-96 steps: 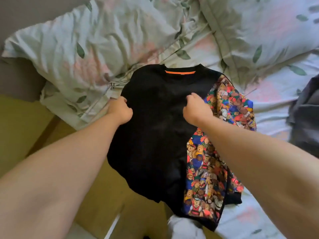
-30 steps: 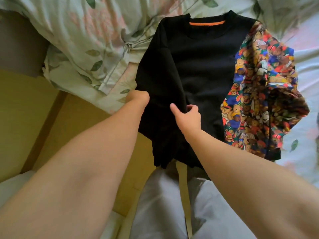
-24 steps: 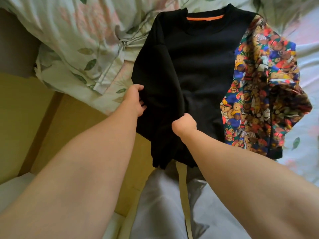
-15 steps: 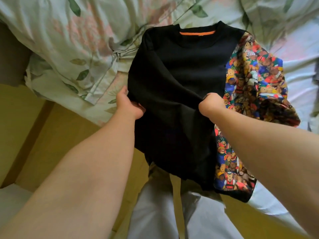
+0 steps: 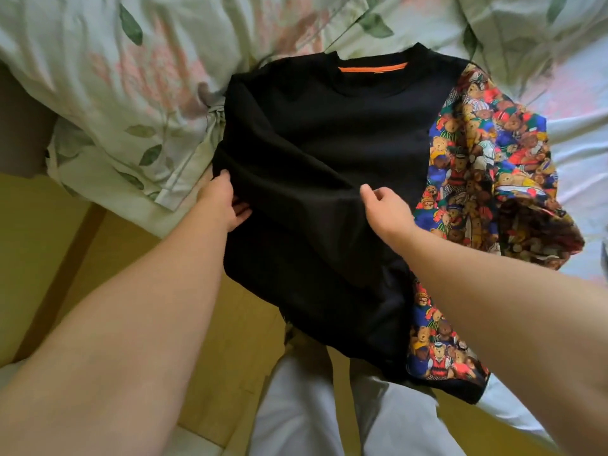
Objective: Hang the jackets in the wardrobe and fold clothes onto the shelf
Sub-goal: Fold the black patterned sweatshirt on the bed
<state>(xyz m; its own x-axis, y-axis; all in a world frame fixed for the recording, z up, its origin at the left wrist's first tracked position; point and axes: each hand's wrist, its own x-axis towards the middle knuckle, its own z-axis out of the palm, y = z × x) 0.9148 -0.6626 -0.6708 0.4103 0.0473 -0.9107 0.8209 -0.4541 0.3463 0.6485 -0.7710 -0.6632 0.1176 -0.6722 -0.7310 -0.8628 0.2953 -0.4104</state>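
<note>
The grip of the left hand is closed on a folded edge of the shirt, the right hand curls on its middle, pinching or not I cannot tell; the shirt lies on the bed, mid-fold, and the printed sleeve likely goes in next.

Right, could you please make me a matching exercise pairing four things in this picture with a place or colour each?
Things:
1 left hand
2 right hand
3 bear-print sleeve
4 neck strip

Descriptions:
A orange
B grips the left edge of the shirt
C midway down the shirt's black front
D spread on the sheet, right side

Pairs: 1-B; 2-C; 3-D; 4-A
</note>
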